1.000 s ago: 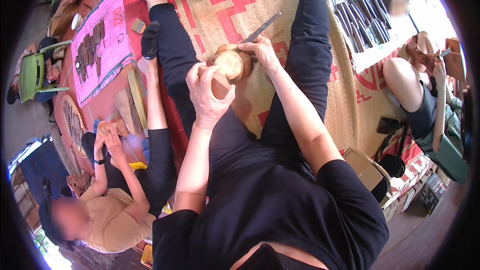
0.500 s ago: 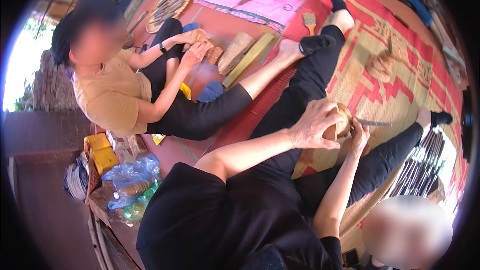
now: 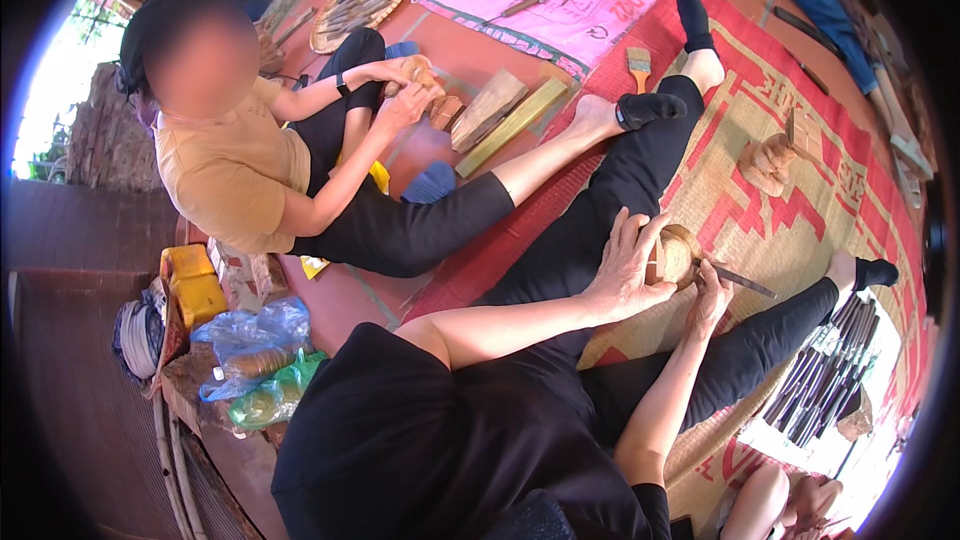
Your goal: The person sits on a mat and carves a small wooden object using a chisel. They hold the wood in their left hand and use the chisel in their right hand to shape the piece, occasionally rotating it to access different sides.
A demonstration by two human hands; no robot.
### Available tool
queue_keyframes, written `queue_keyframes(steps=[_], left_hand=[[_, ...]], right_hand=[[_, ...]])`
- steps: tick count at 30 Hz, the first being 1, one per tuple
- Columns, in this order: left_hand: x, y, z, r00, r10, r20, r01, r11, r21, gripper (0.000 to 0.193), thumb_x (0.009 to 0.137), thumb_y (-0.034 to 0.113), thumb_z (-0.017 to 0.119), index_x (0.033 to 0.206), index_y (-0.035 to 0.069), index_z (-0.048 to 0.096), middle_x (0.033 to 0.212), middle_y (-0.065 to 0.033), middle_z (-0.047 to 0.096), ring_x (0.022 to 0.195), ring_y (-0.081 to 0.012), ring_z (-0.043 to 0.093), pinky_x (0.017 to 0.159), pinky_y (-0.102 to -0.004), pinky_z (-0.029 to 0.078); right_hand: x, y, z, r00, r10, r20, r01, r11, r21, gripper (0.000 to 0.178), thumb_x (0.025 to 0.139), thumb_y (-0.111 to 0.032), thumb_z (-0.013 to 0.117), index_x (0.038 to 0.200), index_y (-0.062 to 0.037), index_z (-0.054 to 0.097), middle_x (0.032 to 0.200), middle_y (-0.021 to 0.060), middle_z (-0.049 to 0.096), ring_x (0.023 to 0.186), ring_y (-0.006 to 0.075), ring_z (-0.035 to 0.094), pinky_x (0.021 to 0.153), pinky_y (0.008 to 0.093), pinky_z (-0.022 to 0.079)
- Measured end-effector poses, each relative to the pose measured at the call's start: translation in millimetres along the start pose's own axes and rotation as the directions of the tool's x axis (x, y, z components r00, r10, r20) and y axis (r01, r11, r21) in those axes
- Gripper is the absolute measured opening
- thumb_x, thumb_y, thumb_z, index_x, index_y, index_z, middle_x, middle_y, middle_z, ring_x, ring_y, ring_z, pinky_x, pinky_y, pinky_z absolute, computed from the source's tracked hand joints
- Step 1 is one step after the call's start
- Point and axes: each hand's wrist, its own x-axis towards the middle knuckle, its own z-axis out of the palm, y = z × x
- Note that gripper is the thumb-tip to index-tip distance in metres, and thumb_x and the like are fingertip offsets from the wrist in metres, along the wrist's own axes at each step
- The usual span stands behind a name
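Note:
My left hand [image 3: 628, 268] is closed around the side of a round, pale brown wooden carving [image 3: 678, 258], thumb below and fingers over its upper edge. The carving rests above my lap, between my spread legs. On its right side my right hand [image 3: 711, 298] grips a thin, dark carving chisel [image 3: 748, 285], whose far part points out to the right and slightly down. The chisel's other end is hidden by my fingers and the wood. Whether it touches the carving I cannot tell.
A co-worker [image 3: 230, 160] on the left holds another wooden piece [image 3: 415, 70]. Wood blocks [image 3: 512, 125], a brush [image 3: 639, 67] and a carved piece [image 3: 767, 165] lie ahead. Chisels lie on a pink cloth [image 3: 600, 0] and in a pile [image 3: 825, 370] at right.
The carving has turned in my left hand, showing more of its pale face. The chisel now slants downward to the right instead of lying nearly level. My view has shifted slightly.

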Motion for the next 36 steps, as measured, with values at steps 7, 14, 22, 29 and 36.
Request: queue_keyframes(steps=[7, 14, 22, 29, 36], left_hand=[[3.3, 6.0, 3.0, 0.997, 0.071, -0.035, -0.072, 0.997, -0.040, 0.076, 0.069, 0.015, 0.070, 0.137, 0.010, 0.036, 0.118, -0.0156, 0.042, 0.120, -0.0362, 0.037, 0.106, -0.0489, 0.030], [4.4, 3.4, 0.0, 0.991, 0.125, -0.051, -0.127, 0.990, -0.055, 0.068, 0.069, 0.016, 0.070, 0.131, 0.009, 0.042, 0.115, -0.0159, 0.046, 0.114, -0.0352, 0.042, 0.100, -0.0468, 0.035], [5.8, -4.7, 1.6, 0.973, 0.199, -0.121, -0.203, 0.979, -0.021, 0.063, 0.071, 0.023, 0.070, 0.127, 0.008, 0.046, 0.112, -0.0170, 0.049, 0.108, -0.0355, 0.046, 0.094, -0.0458, 0.041], [8.6, -4.0, 0.1, 0.974, 0.212, -0.081, -0.215, 0.976, -0.038, 0.062, 0.070, 0.021, 0.069, 0.126, 0.008, 0.046, 0.113, -0.0169, 0.049, 0.106, -0.0356, 0.048, 0.094, -0.0450, 0.042], [16.5, 0.4, 1.7, 0.965, 0.255, -0.055, -0.257, 0.966, -0.032, 0.060, 0.070, 0.022, 0.068, 0.124, 0.008, 0.047, 0.111, -0.0157, 0.051, 0.106, -0.0350, 0.049, 0.094, -0.0446, 0.042]], right_hand=[[-2.8, 0.0, 1.9, 0.995, 0.030, -0.098, -0.033, 0.999, -0.029, 0.009, 0.083, -0.005, 0.068, 0.091, -0.0013, 0.066, 0.085, 0.0028, 0.063, 0.076, 0.0106, 0.057, 0.069, 0.0226, 0.044], [3.6, 9.4, -16.5, 1.000, -0.017, -0.024, 0.015, 0.997, -0.070, 0.007, 0.082, -0.005, 0.068, 0.088, -0.0034, 0.065, 0.090, 0.0049, 0.066, 0.080, 0.0138, 0.061, 0.071, 0.0245, 0.049], [-10.1, -14.1, 4.3, 0.990, 0.028, -0.139, -0.035, 0.998, -0.049, 0.007, 0.082, -0.005, 0.068, 0.078, -0.0048, 0.062, 0.084, 0.0051, 0.066, 0.076, 0.0119, 0.061, 0.068, 0.0242, 0.051], [-0.8, -1.2, -15.7, 0.988, 0.057, -0.141, -0.067, 0.996, -0.064, 0.011, 0.082, -0.009, 0.069, 0.090, -0.0022, 0.068, 0.088, 0.0063, 0.068, 0.075, 0.0127, 0.063, 0.067, 0.0245, 0.052], [-4.4, 0.6, -20.6, 0.980, 0.068, -0.190, -0.067, 0.998, 0.009, 0.016, 0.081, -0.009, 0.069, 0.094, -0.0002, 0.069, 0.088, 0.0067, 0.070, 0.076, 0.0120, 0.064, 0.065, 0.0227, 0.051]])
